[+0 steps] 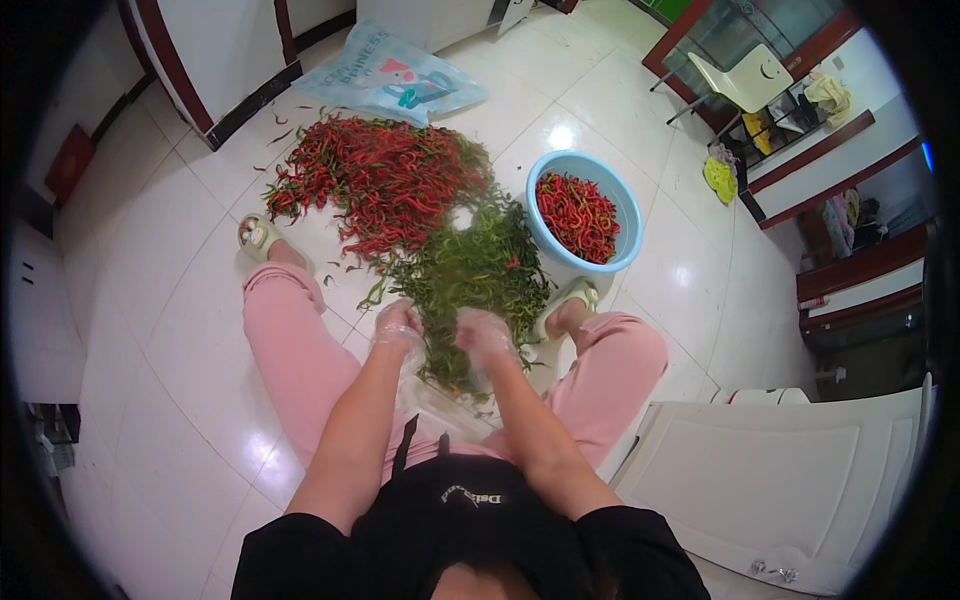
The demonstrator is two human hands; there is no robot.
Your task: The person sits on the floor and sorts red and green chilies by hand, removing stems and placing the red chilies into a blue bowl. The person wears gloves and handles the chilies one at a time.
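Observation:
Both hands wear thin clear plastic gloves. My left hand, fingers curled, is at the near left edge of a heap of green stems and leaves. Over the near part of that heap is my right hand, blurred. Whether either hand pinches anything is too small and blurred to tell. Beyond the greens spreads a pile of red chili peppers mixed with green stems. To the right stands a light blue plastic basin, part full of red chilies.
My slippered feet flank the heaps, the left slipper and the right slipper. A light blue printed plastic bag lies behind the peppers. A chair stands far right, a white cabinet door near right. Loose bits dot the tiled floor.

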